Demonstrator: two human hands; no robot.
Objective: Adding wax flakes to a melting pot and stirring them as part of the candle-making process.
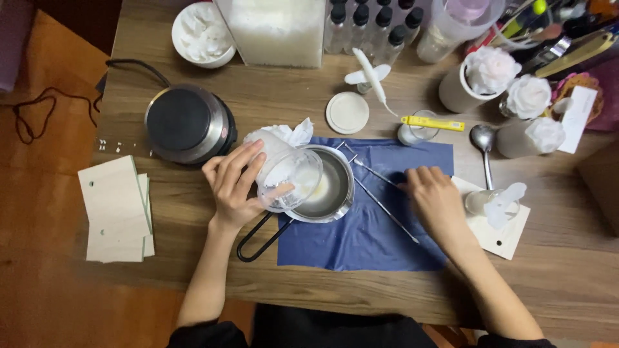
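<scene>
- The left hand [233, 187] wraps its fingers [248, 169] around a clear plastic cup [288, 177], thumb on the near side, and holds it tipped on its side with the mouth facing right.
- The cup is over the left rim of a small metal melting pot [335, 196], which sits on a blue cloth [380, 232] spread on the wooden bench [290, 103]. White flaky material shows inside the cup, and a crumpled white tissue [290, 133] sticks up just behind it.
- The pot holds a pale, partly clear liquid; its black loop handle [261, 238] points toward the person, passing under the left wrist.
- The right hand [438, 203] lies palm down on the right edge of the cloth, fingers bent and loosely together, tips touching a thin metal rod [387, 209] that lies slantwise across the cloth. I cannot tell whether it grips the rod or only rests on it.
- A second thin rod [371, 169] lies just beside the first, near the pot.
- Left of the pot stands a round electric hot plate [187, 122] with a black cord.
- Behind the cloth are a round white lid [347, 112] and a small glass with a yellow thermometer [432, 122] laid across it.
- A metal spoon [483, 145] lies to the right, near white flower-shaped candles [529, 96].
- Pale wooden boards [116, 209] are stacked at the bench's left edge.
</scene>
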